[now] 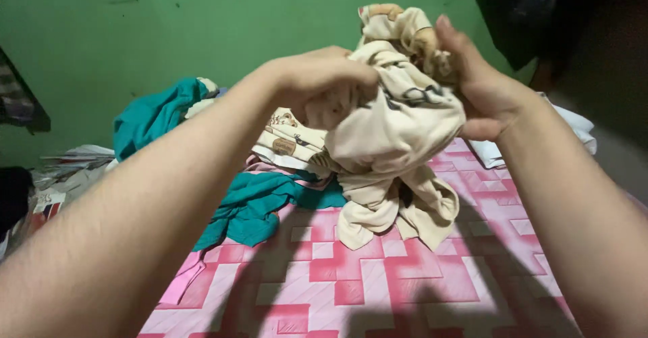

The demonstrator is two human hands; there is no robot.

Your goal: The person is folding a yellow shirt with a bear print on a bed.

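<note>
Cream cotton garment with small brown printed figures [395, 118] hangs bunched in mid-air above a bed, its lower folds trailing down to touch the pink and white geometric bedsheet [378, 284]. Left hand [324, 74] clenches the cloth from the left; right hand [476, 81] grasps it from the right, fingers pressed into the fabric. Beneath, toward the left, lies a crumpled teal cloth [253, 206]. Far behind stands a green painted wall [202, 20].

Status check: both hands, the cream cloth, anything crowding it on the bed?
Left hand and right hand both gripping cream cloth, lifted, tail hanging to pink bedsheet. Teal garment lying just beside it.
</note>
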